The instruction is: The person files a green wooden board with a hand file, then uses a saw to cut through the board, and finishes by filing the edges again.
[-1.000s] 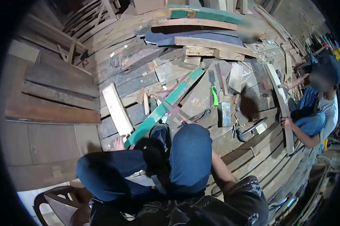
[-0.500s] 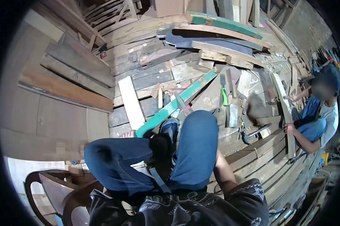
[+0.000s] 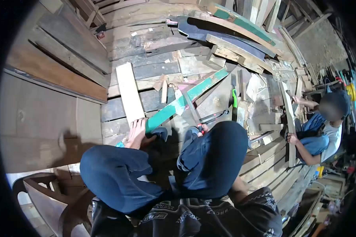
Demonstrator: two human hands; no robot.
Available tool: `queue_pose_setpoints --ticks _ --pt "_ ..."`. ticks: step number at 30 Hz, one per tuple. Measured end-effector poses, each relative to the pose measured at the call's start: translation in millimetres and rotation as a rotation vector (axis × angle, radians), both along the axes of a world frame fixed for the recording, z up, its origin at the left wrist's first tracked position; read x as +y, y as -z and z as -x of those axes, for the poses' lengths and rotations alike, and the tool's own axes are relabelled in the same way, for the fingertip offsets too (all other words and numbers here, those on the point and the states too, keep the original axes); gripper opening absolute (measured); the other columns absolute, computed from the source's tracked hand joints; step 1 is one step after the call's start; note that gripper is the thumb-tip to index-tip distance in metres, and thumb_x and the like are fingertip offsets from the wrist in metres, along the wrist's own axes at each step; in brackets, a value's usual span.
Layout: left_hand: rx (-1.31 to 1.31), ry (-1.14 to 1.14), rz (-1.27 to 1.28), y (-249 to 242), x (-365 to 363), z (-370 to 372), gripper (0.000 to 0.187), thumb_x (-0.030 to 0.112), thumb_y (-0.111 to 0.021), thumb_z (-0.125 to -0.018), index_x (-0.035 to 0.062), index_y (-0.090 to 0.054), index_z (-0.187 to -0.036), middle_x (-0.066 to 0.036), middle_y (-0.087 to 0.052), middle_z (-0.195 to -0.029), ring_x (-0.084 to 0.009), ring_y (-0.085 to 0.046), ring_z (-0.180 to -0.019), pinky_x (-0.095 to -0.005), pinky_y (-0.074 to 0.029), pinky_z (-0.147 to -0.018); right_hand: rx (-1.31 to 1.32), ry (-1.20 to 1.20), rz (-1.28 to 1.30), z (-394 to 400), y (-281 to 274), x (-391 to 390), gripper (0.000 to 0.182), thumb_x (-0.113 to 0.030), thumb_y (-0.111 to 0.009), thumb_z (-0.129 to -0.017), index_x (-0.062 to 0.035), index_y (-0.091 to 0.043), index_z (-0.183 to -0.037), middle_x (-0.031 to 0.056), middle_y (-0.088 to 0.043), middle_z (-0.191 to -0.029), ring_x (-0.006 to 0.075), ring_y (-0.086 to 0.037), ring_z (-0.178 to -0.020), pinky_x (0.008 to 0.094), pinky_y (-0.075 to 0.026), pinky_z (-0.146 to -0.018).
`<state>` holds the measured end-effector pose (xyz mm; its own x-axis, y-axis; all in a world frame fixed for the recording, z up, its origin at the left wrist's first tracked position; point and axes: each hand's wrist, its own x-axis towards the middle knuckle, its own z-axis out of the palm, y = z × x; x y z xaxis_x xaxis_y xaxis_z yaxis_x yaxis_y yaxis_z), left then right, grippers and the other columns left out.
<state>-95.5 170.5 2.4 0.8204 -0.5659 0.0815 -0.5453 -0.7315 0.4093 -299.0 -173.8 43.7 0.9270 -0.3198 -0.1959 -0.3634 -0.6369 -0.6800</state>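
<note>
Presently in hand: steadying of the green board (image 3: pixel 166 114) at its near end, by judgement, with a long-bladed tool (image 3: pixel 191 107) lying across it.
Green board: slanted over the wooden floor (image 3: pixel 154 71), near end by the left shoe (image 3: pixel 160 133), right of the pale plank (image 3: pixel 126 87).
Left hand (image 3: pixel 136 132): fingers extended, thumb apart, at the green board's near end and over the pale plank's lower end; whether it clasps the board cannot be told.
Right hand (image 3: pixel 204 128): curled around the tool's red-and-black handle, partly hidden by the knee.
Blade: crosses above the green board; contact uncertain.
Next move: judged to call for firm bracing, fingers clear of the blade.
</note>
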Motion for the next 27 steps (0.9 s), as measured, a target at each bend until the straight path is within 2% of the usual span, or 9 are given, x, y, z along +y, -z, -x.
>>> queue_pose_setpoints --ticks 4,5,8,9,12,16,19,25,27 --pt "0.028 0.0 -0.116 13.7 -11.0 -11.8 0.088 0.051 -0.083 -0.075 0.0028 -0.052 -0.141 -0.019 -0.062 -0.132 -0.0403 -0.059 -0.12 -0.0503 -0.045 -0.104 0.036 0.02 -0.002 7.2 12.9 9.4 0.034 -0.022 -0.072 -0.088 0.003 -0.067 -0.11 0.0273 -0.071 -0.087 0.0431 -0.072 -0.086 0.048 -0.054 -0.076" --pt "-0.016 -0.049 -0.138 29.2 -12.6 -14.4 0.088 0.046 -0.088 -0.067 0.0042 -0.055 -0.136 -0.016 -0.065 -0.126 -0.0375 -0.063 -0.113 -0.049 -0.046 -0.101 0.04 0.01 0.0 6.9 13.7 10.7 0.034 -0.022 -0.072 -0.087 0.003 -0.067 -0.11 0.0273 -0.071 -0.088 0.043 -0.072 -0.086 0.0479 -0.054 -0.076" --pt "0.023 -0.037 -0.087 34.6 -6.0 -15.6 0.076 0.041 -0.085 -0.073 0.0049 -0.057 -0.133 -0.016 -0.069 -0.119 -0.0365 -0.064 -0.112 -0.0484 -0.047 -0.1 0.038 -0.024 -0.002 -9.7 18.4 10.7 0.034 -0.022 -0.072 -0.087 0.003 -0.067 -0.11 0.0272 -0.071 -0.088 0.0427 -0.073 -0.086 0.0477 -0.054 -0.076" --pt "0.001 -0.04 -0.036 32.5 -5.9 -14.8 0.067 0.037 -0.083 -0.077 0.0049 -0.058 -0.13 -0.017 -0.072 -0.11 -0.0372 -0.068 -0.105 -0.0476 -0.05 -0.096 0.035 -0.038 -0.001 -16.6 19.2 11.3 0.034 -0.022 -0.072 -0.087 0.003 -0.067 -0.11 0.0272 -0.071 -0.088 0.0426 -0.073 -0.086 0.0477 -0.054 -0.076" --pt "0.135 -0.07 0.018 39.7 -4.2 -13.8 0.064 0.036 -0.082 -0.078 0.0048 -0.059 -0.129 -0.018 -0.074 -0.106 -0.039 -0.071 -0.099 -0.0474 -0.053 -0.091 0.028 -0.055 -0.005 -29.9 16.7 8.5 0.034 -0.022 -0.072 -0.087 0.003 -0.067 -0.111 0.0272 -0.071 -0.089 0.0423 -0.073 -0.087 0.0475 -0.054 -0.076" --pt "0.101 -0.042 -0.009 39.0 0.0 -18.0 0.054 0.027 -0.079 -0.082 0.0055 -0.06 -0.128 -0.021 -0.074 -0.1 -0.0421 -0.072 -0.091 -0.0501 -0.056 -0.086 0.027 -0.031 -0.02 -18.9 19.3 2.6 0.035 -0.021 -0.072 -0.087 0.0031 -0.067 -0.111 0.0272 -0.071 -0.089 0.042 -0.073 -0.087 0.0473 -0.054 -0.077" --pt "0.113 -0.067 -0.053 4.6 -2.3 -17.5 0.057 0.023 -0.082 -0.08 0.0044 -0.06 -0.13 -0.024 -0.074 -0.1 -0.0452 -0.072 -0.091 -0.0514 -0.057 -0.085 0.021 -0.013 -0.029 -9.6 20.2 -1.8 0.035 -0.021 -0.072 -0.087 0.0031 -0.067 -0.111 0.0271 -0.071 -0.09 0.0417 -0.073 -0.087 0.0471 -0.054 -0.077" --pt "0.105 -0.053 0.033 -14.7 4.5 -14.5 0.062 0.032 -0.086 -0.081 0.0042 -0.06 -0.13 -0.026 -0.073 -0.1 -0.0477 -0.071 -0.09 -0.0547 -0.056 -0.08 -0.016 0.019 -0.052 -18.7 13.7 -10.0 0.036 -0.021 -0.072 -0.086 0.0032 -0.067 -0.112 0.0271 -0.071 -0.091 0.0411 -0.073 -0.088 0.0467 -0.055 -0.077" --pt "0.115 -0.056 0.007 -26.2 5.0 -11.4 0.066 0.028 -0.087 -0.077 0.0013 -0.058 -0.131 -0.025 -0.073 -0.102 -0.047 -0.071 -0.089 -0.0539 -0.057 -0.081 -0.025 0.039 -0.061 -15.0 10.2 -14.1 0.036 -0.021 -0.072 -0.086 0.0032 -0.067 -0.113 0.0271 -0.072 -0.091 0.0409 -0.073 -0.088 0.0466 -0.055 -0.077"
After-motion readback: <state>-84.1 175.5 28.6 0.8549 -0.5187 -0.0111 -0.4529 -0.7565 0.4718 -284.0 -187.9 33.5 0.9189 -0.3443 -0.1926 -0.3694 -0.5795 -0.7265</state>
